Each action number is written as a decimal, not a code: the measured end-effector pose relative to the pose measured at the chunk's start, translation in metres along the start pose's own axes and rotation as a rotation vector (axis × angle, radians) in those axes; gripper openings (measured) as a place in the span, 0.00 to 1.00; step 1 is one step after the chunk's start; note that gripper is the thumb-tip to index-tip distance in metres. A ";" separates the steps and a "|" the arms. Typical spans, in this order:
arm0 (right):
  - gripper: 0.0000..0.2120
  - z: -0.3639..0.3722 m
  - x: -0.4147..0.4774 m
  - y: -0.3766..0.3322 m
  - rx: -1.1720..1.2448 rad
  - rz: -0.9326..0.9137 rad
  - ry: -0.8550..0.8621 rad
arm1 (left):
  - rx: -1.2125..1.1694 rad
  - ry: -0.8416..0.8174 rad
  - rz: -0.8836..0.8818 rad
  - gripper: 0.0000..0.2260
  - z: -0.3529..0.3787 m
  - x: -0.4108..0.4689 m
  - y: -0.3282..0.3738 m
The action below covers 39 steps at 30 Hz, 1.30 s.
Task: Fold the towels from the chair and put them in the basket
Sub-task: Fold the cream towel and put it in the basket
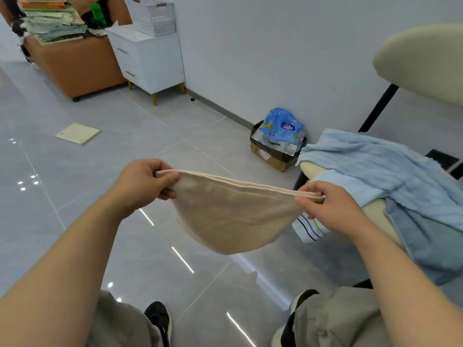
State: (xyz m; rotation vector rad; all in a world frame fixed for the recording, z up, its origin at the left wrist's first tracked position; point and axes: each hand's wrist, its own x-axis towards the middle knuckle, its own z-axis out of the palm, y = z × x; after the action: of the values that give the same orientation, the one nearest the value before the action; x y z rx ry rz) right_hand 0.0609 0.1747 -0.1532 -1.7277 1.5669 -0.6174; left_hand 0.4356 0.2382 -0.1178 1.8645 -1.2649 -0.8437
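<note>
The left hand [144, 182] and the right hand [328, 205] each pinch an end of a folded beige terry towel [230, 219], its doubled edge stretched between them while the rest sags in a rounded pouch above the glossy grey tiled floor [100, 171]; light blue towels [390, 171] lie heaped on the cream cushioned chair [426, 61] at right; a white perforated plastic basket [152, 17] sits far off on a white two-drawer cabinet [150, 61].

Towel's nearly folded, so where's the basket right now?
Head view, upper left: the white basket stands on the white drawer cabinet by the wall, beside the brown sofa.
</note>
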 end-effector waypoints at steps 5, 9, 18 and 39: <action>0.07 0.001 -0.001 -0.002 -0.272 -0.071 -0.121 | 0.069 0.020 0.013 0.03 -0.002 -0.002 -0.001; 0.05 0.001 0.000 -0.003 -0.274 -0.089 -0.125 | 0.072 0.029 0.017 0.02 -0.004 -0.006 -0.002; 0.15 0.014 -0.005 0.011 -0.315 -0.204 -0.187 | 0.159 0.056 -0.126 0.20 0.008 -0.014 -0.006; 0.10 0.067 -0.040 -0.041 0.025 -0.396 -0.186 | 0.009 -0.105 0.070 0.22 0.093 -0.031 0.021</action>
State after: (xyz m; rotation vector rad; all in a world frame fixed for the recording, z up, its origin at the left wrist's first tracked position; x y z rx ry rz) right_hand 0.1317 0.2270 -0.1599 -2.0310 1.0928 -0.6412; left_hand 0.3397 0.2439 -0.1454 1.7928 -1.3921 -0.9094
